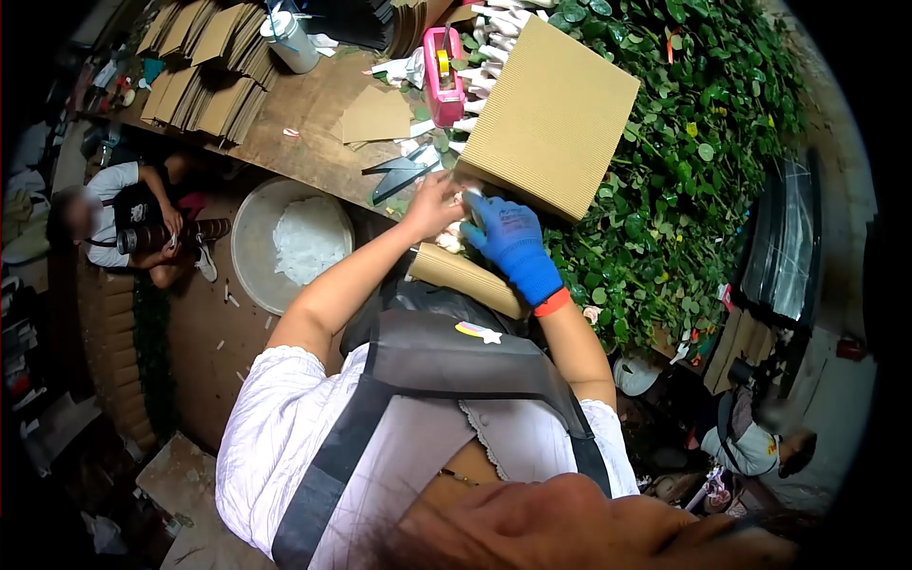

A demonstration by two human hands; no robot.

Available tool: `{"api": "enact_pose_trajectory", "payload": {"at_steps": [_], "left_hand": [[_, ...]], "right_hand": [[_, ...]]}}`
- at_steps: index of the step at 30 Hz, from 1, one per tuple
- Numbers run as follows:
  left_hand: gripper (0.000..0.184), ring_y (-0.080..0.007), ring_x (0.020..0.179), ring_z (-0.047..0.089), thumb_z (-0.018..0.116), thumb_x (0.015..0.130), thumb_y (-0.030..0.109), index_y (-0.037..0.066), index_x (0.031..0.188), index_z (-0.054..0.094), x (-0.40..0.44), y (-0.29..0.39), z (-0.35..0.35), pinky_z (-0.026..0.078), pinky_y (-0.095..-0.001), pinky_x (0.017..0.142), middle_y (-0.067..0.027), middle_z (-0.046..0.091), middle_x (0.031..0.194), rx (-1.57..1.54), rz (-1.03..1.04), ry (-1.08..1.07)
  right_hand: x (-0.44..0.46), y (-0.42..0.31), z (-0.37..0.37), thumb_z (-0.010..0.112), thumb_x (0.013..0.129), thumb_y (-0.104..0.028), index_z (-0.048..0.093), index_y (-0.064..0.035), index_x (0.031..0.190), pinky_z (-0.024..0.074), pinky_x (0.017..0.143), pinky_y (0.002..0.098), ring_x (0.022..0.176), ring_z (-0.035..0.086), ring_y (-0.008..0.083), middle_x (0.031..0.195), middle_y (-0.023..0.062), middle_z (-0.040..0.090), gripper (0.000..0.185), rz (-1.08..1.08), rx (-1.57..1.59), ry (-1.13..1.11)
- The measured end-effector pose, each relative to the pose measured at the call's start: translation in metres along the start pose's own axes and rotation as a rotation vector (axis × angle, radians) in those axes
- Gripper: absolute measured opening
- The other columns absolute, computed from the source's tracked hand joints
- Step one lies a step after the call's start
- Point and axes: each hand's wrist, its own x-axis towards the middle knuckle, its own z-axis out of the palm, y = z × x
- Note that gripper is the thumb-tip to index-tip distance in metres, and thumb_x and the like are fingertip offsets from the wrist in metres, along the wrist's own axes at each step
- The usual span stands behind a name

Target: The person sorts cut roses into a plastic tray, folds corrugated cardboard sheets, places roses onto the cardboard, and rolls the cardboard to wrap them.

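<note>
My left hand (435, 205), bare, has its fingers curled at the table's front edge, near the lower corner of a large corrugated cardboard wrap (556, 114). Close beside it, my right hand (513, 242) in a blue glove is closed around something small and pale that I cannot make out. Pale flower heads (450, 237) show just below the hands. Against my apron lies a rolled piece of corrugated cardboard (465, 277). Dark-bladed scissors (399, 174) rest on the table left of my hands. A pink tape dispenser (444, 81) with yellow tape stands further back.
Leafy green stems (684, 171) are heaped along the right. Cardboard stacks (214, 57) and a white bottle (291, 43) occupy the wooden table (294, 114). A large tub (249, 237) with white material stands below left. One person (123, 204) sits left, another (750, 437) right.
</note>
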Motion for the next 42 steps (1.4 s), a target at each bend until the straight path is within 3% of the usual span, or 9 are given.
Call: {"api": "enact_pose_trajectory", "payload": {"at_steps": [6, 12, 20, 22, 24, 26, 34, 38, 42], "left_hand": [[0.046, -0.0295, 0.115, 0.050, 0.083, 0.074, 0.030, 0.002, 0.108, 0.066, -0.002, 0.001, 0.001, 0.044, -0.0382, 0.098, -0.0158, 0.048, 0.126, 0.008, -0.039, 0.027], [0.047, -0.0305, 0.118, 0.048, 0.083, 0.074, 0.031, 0.002, 0.107, 0.067, -0.002, -0.001, 0.001, 0.043, -0.0392, 0.099, -0.0170, 0.048, 0.131, 0.050, -0.049, 0.027], [0.046, -0.0329, 0.120, 0.046, 0.081, 0.073, 0.031, 0.005, 0.108, 0.066, -0.002, 0.014, -0.003, 0.040, -0.0411, 0.103, -0.0163, 0.048, 0.131, -0.010, -0.026, 0.032], [0.045, -0.0339, 0.124, 0.042, 0.071, 0.080, 0.029, 0.009, 0.121, 0.062, -0.001, -0.004, 0.001, 0.036, -0.0422, 0.106, -0.0168, 0.047, 0.136, 0.141, -0.048, 0.025], [0.043, -0.0346, 0.125, 0.041, 0.065, 0.085, 0.027, 0.009, 0.124, 0.059, 0.003, -0.054, 0.019, 0.036, -0.0413, 0.106, -0.0165, 0.046, 0.137, 0.026, 0.007, 0.043], [0.043, -0.0323, 0.121, 0.045, 0.064, 0.086, 0.025, 0.009, 0.126, 0.058, 0.003, -0.051, 0.015, 0.039, -0.0393, 0.102, -0.0158, 0.048, 0.135, 0.158, 0.093, 0.030], [0.015, -0.0321, 0.080, 0.065, 0.065, 0.085, 0.024, 0.009, 0.087, 0.066, 0.017, 0.088, -0.099, 0.051, -0.0428, 0.068, -0.0125, 0.065, 0.074, 0.598, 0.231, -0.431], [0.065, -0.0370, 0.123, 0.052, 0.061, 0.087, 0.049, 0.008, 0.136, 0.050, 0.012, 0.080, -0.045, 0.044, -0.0455, 0.099, -0.0225, 0.049, 0.138, 0.430, 0.852, -0.435], [0.085, -0.0373, 0.141, 0.031, 0.051, 0.087, 0.064, 0.013, 0.152, 0.030, 0.019, 0.050, -0.030, 0.025, -0.0471, 0.114, -0.0237, 0.025, 0.155, 0.546, 0.899, -0.536]], "right_hand": [[-0.033, 0.008, -0.062, 0.060, 0.088, -0.040, 0.072, -0.0157, 0.094, 0.0526, 0.071, 0.0430, 0.082, 0.068, 0.0321, 0.086, 0.0123, 0.071, 0.027, 0.357, 0.109, -0.338], [-0.030, 0.090, -0.083, 0.053, 0.095, -0.019, 0.067, -0.0070, 0.115, 0.0519, 0.086, 0.0352, 0.097, 0.068, 0.0258, 0.119, 0.0143, 0.067, 0.028, 0.525, 0.206, 0.651], [-0.071, 0.105, -0.097, 0.049, 0.087, 0.001, 0.066, 0.0039, 0.105, 0.0480, 0.090, 0.0314, 0.100, 0.063, 0.0194, 0.113, 0.0146, 0.065, 0.025, 0.526, 0.767, 0.468], [-0.076, 0.094, -0.110, 0.050, 0.088, 0.000, 0.067, 0.0032, 0.106, 0.0494, 0.090, 0.0311, 0.102, 0.064, 0.0201, 0.114, 0.0153, 0.066, 0.025, -0.069, 1.140, 0.080], [-0.073, 0.073, -0.101, 0.052, 0.090, -0.003, 0.066, 0.0022, 0.111, 0.0508, 0.087, 0.0299, 0.098, 0.066, 0.0197, 0.112, 0.0138, 0.068, 0.026, 0.228, 1.205, -0.093], [-0.053, 0.056, -0.071, 0.059, 0.089, -0.009, 0.062, -0.0025, 0.123, 0.0505, 0.085, 0.0278, 0.091, 0.066, 0.0155, 0.112, 0.0104, 0.067, 0.034, 0.536, 1.094, -0.090], [-0.030, 0.038, 0.011, 0.062, 0.085, -0.044, 0.033, -0.0104, 0.148, 0.0529, 0.074, 0.0426, 0.086, 0.068, 0.0312, 0.099, 0.0112, 0.070, 0.077, 0.151, -0.197, -0.582], [-0.024, 0.028, 0.036, 0.051, 0.093, -0.038, 0.028, -0.0062, 0.149, 0.0514, 0.078, 0.0457, 0.091, 0.068, 0.0296, 0.099, 0.0190, 0.069, 0.068, 0.214, -0.359, -0.653], [-0.019, 0.008, -0.034, 0.049, 0.096, -0.036, 0.043, -0.0053, 0.140, 0.0502, 0.088, 0.0410, 0.103, 0.066, 0.0291, 0.106, 0.0237, 0.067, 0.054, 0.194, -0.006, -0.711]]}}
